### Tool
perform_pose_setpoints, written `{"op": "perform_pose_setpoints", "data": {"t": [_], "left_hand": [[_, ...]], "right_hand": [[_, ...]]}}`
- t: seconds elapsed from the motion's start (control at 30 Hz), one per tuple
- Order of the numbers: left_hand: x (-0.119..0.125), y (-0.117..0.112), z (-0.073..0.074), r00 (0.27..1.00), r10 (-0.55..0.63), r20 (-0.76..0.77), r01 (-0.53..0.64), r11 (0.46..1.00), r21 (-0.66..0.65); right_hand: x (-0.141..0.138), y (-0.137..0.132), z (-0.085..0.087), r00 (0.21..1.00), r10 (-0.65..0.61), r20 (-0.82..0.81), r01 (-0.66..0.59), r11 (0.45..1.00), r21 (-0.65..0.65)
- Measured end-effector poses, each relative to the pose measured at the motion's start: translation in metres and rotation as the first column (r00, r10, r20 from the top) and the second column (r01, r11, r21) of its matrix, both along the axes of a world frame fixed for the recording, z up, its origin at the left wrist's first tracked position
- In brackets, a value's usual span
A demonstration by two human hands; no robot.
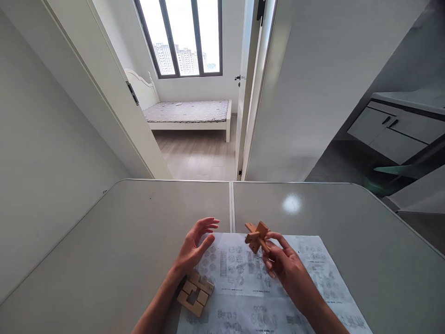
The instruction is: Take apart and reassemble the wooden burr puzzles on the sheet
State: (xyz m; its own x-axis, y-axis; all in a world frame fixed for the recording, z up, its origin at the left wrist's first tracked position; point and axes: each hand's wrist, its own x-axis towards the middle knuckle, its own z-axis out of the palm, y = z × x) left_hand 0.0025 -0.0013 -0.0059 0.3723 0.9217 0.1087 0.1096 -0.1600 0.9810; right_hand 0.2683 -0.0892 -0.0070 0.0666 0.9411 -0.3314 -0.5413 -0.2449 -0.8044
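My right hand [283, 264] is raised above the grey table [114, 241] and pinches a partly joined wooden puzzle [256, 235], a cross of interlocked notched sticks. My left hand [196, 246] hovers to the left of it with fingers spread and curved, holding nothing. Below my left wrist several loose notched wooden pieces [195, 293] lie together on the table. A printed instruction sheet [239, 273] with small diagrams lies flat under both hands.
The table has a seam down its middle and rounded far corners. Beyond it stands an open doorway [198, 153] to a room with a bed [187, 113] and a window. White walls flank it; dark cabinets [396, 130] are at the right.
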Motion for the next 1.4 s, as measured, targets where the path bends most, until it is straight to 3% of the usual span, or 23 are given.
{"op": "perform_pose_setpoints", "data": {"t": [0.17, 0.3, 0.43, 0.53, 0.67, 0.83, 0.93, 1.13, 1.27, 1.4], "left_hand": [[-0.01, -0.013, 0.018, 0.952, 0.105, -0.289, -0.076, 0.991, 0.108], [-0.027, -0.042, 0.029, 0.876, 0.057, -0.479, 0.061, 0.972, 0.228], [-0.047, -0.072, 0.021, 0.827, -0.004, -0.562, 0.234, 0.911, 0.338], [-0.06, -0.085, 0.012, 0.755, 0.043, -0.654, 0.316, 0.851, 0.42], [-0.075, -0.092, 0.003, 0.678, 0.123, -0.724, 0.339, 0.823, 0.457], [-0.091, -0.096, -0.001, 0.625, 0.146, -0.767, 0.316, 0.852, 0.419], [-0.096, -0.096, -0.002, 0.647, 0.164, -0.745, 0.286, 0.853, 0.436], [-0.083, -0.093, -0.003, 0.715, 0.211, -0.666, 0.263, 0.802, 0.537], [-0.056, -0.089, 0.004, 0.748, 0.237, -0.62, 0.199, 0.811, 0.551], [-0.018, -0.08, 0.01, 0.76, 0.21, -0.615, 0.219, 0.808, 0.547]], "right_hand": [[0.06, -0.038, -0.001, 0.971, -0.134, 0.198, 0.15, 0.986, -0.069], [0.1, -0.052, -0.005, 0.915, -0.208, 0.346, 0.238, 0.97, -0.047], [0.124, -0.052, -0.017, 0.862, -0.189, 0.47, 0.233, 0.972, -0.037], [0.131, -0.049, -0.029, 0.84, -0.181, 0.511, 0.216, 0.976, -0.01], [0.13, -0.045, -0.034, 0.82, -0.173, 0.546, 0.201, 0.979, 0.009], [0.124, -0.044, -0.025, 0.793, -0.149, 0.591, 0.177, 0.984, 0.01], [0.123, -0.042, -0.021, 0.761, -0.14, 0.634, 0.168, 0.986, 0.016], [0.115, -0.04, -0.015, 0.648, -0.071, 0.759, 0.13, 0.991, -0.018], [0.101, -0.042, -0.002, 0.5, -0.117, 0.858, 0.137, 0.989, 0.054], [0.098, -0.042, 0.003, 0.403, -0.133, 0.905, 0.114, 0.989, 0.095]]}}
